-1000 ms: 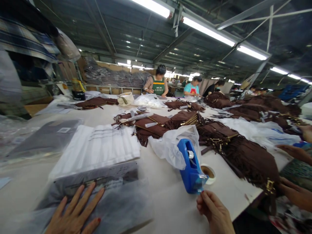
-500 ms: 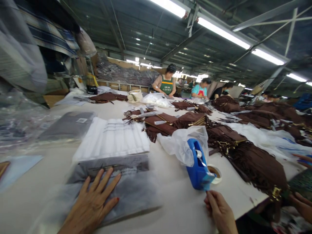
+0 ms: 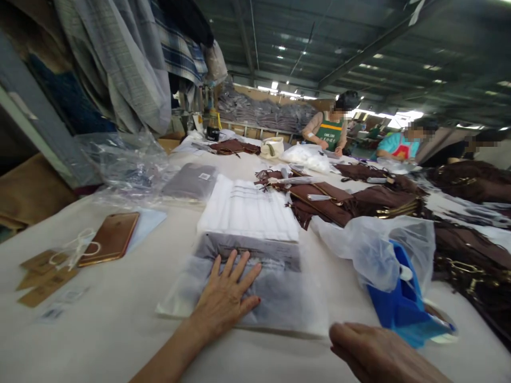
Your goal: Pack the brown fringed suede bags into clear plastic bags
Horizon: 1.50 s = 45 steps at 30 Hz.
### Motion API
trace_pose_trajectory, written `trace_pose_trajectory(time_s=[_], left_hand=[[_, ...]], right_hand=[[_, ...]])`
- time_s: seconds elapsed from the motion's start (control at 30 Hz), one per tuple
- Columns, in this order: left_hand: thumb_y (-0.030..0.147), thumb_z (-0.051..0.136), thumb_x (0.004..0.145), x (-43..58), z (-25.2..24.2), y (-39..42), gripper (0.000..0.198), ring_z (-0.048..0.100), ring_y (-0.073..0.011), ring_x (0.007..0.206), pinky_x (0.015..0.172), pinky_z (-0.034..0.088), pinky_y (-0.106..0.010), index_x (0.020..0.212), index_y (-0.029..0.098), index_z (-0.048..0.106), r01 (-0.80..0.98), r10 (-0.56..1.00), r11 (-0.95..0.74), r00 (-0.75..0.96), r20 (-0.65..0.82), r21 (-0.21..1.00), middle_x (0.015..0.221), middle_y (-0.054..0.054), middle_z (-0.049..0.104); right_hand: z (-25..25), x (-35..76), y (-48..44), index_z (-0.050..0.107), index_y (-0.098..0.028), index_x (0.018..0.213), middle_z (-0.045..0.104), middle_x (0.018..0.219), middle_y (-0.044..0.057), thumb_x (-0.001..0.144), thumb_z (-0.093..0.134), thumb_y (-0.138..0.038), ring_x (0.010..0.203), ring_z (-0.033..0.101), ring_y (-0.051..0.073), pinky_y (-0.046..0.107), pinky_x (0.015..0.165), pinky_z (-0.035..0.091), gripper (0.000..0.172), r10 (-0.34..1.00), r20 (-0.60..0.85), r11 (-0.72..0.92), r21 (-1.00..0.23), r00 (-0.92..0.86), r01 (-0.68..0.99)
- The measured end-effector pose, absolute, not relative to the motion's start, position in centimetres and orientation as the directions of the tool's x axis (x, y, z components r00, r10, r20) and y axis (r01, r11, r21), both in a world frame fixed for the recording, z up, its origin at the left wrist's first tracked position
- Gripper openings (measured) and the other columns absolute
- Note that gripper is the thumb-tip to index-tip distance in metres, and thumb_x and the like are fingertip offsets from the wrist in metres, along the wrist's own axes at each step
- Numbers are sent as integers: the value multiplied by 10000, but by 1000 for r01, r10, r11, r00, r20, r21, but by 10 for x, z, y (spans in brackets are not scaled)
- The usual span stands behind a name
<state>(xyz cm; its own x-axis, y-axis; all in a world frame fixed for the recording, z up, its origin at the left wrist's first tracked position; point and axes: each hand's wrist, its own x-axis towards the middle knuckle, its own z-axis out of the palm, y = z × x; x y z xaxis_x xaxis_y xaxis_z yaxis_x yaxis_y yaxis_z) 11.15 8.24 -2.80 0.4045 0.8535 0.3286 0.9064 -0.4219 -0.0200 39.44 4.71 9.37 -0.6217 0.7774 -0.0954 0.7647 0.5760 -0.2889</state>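
Note:
My left hand (image 3: 225, 298) lies flat, fingers spread, on a grey folded garment in a clear plastic bag (image 3: 279, 298) on the white table (image 3: 120, 330). My right hand (image 3: 379, 354) is at the bottom right, fingers curled, just beside the blue tape dispenser (image 3: 403, 306); whether it holds tape is not visible. A white plastic bag (image 3: 371, 244) drapes over the dispenser's back. A stack of white folded material (image 3: 249, 210) lies just beyond the bagged garment.
A rose-gold phone (image 3: 112, 242), cardboard tags (image 3: 43, 274) and a clear loop lie at the left. Empty clear bags (image 3: 128, 165) and a bagged grey item (image 3: 191, 181) lie farther back. Brown fringed bags (image 3: 351, 199) cover the right side. Other people work at the far end.
The view has swung left, bringing the phone and tags into sight. My right hand has moved left from the dispenser's front toward the bagged garment. My left hand stays flat on the bag.

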Motion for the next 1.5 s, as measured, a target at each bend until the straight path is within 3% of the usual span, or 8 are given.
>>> trace_pose_trajectory(time_s=[0.23, 0.57, 0.8, 0.9, 0.97, 1.07, 1.27, 1.5], left_hand=[[558, 423, 870, 113, -24, 80, 626, 242, -376, 1338, 1013, 273, -647, 1413, 346, 196, 907, 871, -420, 390, 298, 41, 1481, -90, 276], [566, 401, 874, 114, -23, 81, 625, 221, -392, 1342, 997, 285, -656, 1416, 336, 193, 907, 875, -419, 391, 285, 42, 1483, -103, 265], [583, 381, 874, 113, -29, 82, 626, 233, -380, 1339, 1012, 264, -635, 1416, 347, 174, 912, 872, -408, 379, 310, 33, 1492, -94, 245], [586, 386, 871, 114, -30, 82, 629, 262, -377, 1328, 1004, 289, -624, 1415, 352, 172, 914, 861, -406, 384, 332, -3, 1483, -91, 270], [587, 374, 874, 116, -30, 83, 630, 279, -377, 1322, 987, 316, -627, 1417, 350, 159, 916, 858, -399, 384, 342, -28, 1475, -90, 288], [584, 373, 876, 109, -24, 84, 635, 307, -368, 1312, 973, 359, -604, 1419, 330, 162, 902, 847, -428, 424, 320, -62, 1464, -92, 308], [446, 377, 926, 43, -20, 79, 488, 335, -264, 1318, 1049, 302, -535, 1384, 368, 230, 901, 866, -415, 433, 250, -123, 1434, -43, 372], [320, 206, 953, -4, -58, 78, 428, 380, -198, 1295, 1026, 361, -460, 1370, 337, 304, 974, 953, -222, 208, 218, 41, 1435, -44, 355]], right_hand=[[104, 346, 120, 546, -220, 727, 623, 639, 4, 891, 452, -233, 566, 563, 143, 271, 519, 247, 190, 656, -285, 698, -122, -699, 706], [47, 333, 191, 600, -231, 554, 555, 492, -58, 705, 646, -257, 476, 491, 106, 215, 451, 282, 160, 761, -336, 454, -334, -555, 826], [34, 370, 166, 587, -202, 710, 600, 623, 25, 823, 535, -367, 573, 545, 172, 274, 525, 347, 206, 978, 61, 207, -219, -198, 953], [21, 359, 122, 593, -183, 898, 652, 816, 67, 907, 422, -298, 769, 611, 182, 292, 696, 454, 207, 817, 485, 467, -241, -311, 851], [3, 342, 97, 562, -147, 1098, 655, 1039, 114, 911, 426, -281, 994, 597, 211, 322, 849, 459, 267, 629, 626, 645, -92, -460, 758], [-25, 319, 77, 400, -71, 1329, 543, 1271, 188, 903, 425, -387, 1191, 489, 298, 426, 918, 441, 531, 543, 612, 654, 120, -575, 747], [-45, 315, 79, 140, -66, 1447, 492, 1318, 203, 909, 382, -437, 1206, 480, 312, 451, 879, 498, 697, 570, 591, 611, 159, -571, 775], [-20, 336, 70, 144, -166, 1454, 490, 1336, 137, 912, 422, -334, 1198, 496, 223, 342, 894, 517, 632, 660, 576, 659, -134, -483, 741]])
